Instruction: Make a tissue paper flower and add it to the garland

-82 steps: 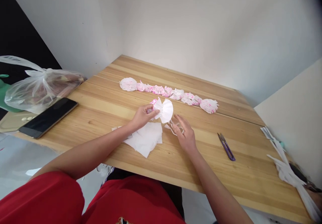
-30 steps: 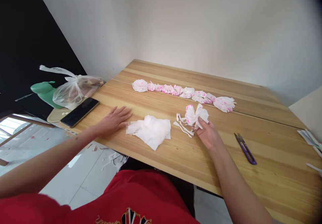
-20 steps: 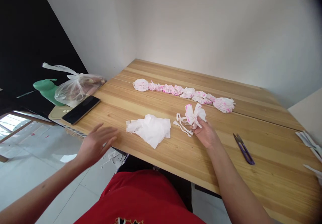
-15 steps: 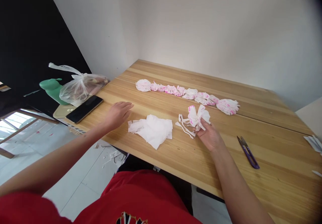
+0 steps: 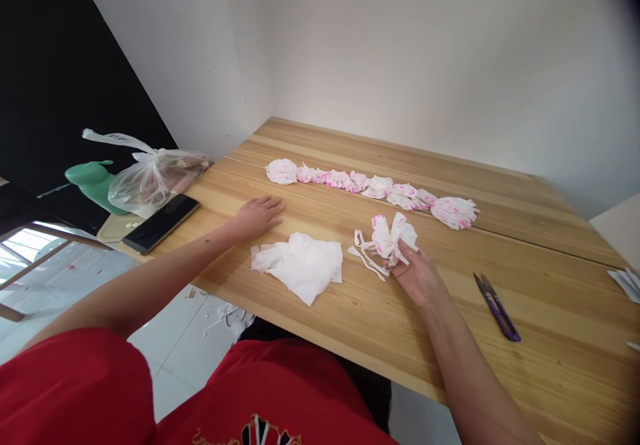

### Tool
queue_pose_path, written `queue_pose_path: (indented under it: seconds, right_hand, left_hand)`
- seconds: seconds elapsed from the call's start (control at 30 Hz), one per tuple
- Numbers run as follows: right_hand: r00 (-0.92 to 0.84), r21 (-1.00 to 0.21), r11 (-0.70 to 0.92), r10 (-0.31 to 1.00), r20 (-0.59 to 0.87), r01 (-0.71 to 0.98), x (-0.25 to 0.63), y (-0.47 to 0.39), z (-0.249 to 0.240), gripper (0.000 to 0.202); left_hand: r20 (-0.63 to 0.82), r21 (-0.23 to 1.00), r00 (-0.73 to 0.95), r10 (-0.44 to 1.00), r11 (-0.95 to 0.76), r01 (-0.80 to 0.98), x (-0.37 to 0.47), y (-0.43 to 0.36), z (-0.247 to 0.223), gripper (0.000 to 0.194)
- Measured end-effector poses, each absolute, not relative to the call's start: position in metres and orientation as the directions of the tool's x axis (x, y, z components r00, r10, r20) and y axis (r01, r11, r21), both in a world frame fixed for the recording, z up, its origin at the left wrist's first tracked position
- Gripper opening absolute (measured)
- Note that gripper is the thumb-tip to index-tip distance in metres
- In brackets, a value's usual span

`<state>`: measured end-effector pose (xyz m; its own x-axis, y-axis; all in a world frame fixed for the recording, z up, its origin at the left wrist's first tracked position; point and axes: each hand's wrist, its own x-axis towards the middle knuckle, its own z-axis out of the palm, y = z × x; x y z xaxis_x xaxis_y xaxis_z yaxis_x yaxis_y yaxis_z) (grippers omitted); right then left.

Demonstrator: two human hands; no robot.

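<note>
My right hand [image 5: 416, 275] grips a white and pink paper flower [image 5: 394, 239] between thumb and fingers, above the table's right half. Thin white strips [image 5: 369, 258] lie just left of the flower. My left hand [image 5: 259, 217] is spread palm down near the table surface and holds nothing. Below and right of it rests a pile of white tissue sheets [image 5: 306, 265]. Farther back, a row of crumpled pink and white paper pieces [image 5: 345, 180] stretches across the table, with a rounder one [image 5: 281, 171] at its left end and another [image 5: 454, 213] at its right.
Purple-handled snips [image 5: 500, 311] lie on the wooden table [image 5: 550, 358] at the right. At the left are a black phone [image 5: 161, 223], a tied plastic bag [image 5: 155, 181] and a green bottle [image 5: 97, 185]. White paper pieces [image 5: 625, 283] sit at the right edge.
My left hand has moved right and slightly away from me, with its fingers now more spread. My right hand still has the flower, and the view has shifted slightly.
</note>
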<state>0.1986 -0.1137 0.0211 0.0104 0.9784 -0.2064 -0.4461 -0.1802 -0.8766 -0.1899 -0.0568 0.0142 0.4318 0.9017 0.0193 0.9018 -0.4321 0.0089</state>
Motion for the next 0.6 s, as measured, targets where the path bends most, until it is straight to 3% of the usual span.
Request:
queue_pose_path:
  seconds: [0.2,0.37,0.6]
  right_hand:
    - [0.002,-0.867,-0.18,0.979,-0.205,-0.465,0.199,-0.114,0.022,0.023]
    - [-0.019,-0.844,-0.206,0.974,-0.226,-0.495,0.197,-0.115,0.025,0.025]
    - [-0.019,-0.831,-0.199,0.975,-0.222,-0.52,0.193,-0.118,0.027,0.026]
  left_hand:
    - [0.058,0.002,0.423,0.904,-0.424,0.906,-0.214,-0.119,0.012,0.048]
    - [0.112,0.024,0.313,0.943,-0.318,0.948,-0.237,-0.201,0.001,0.05]
    - [0.383,0.037,0.257,0.887,-0.292,0.956,-0.235,-0.308,-0.032,0.048]
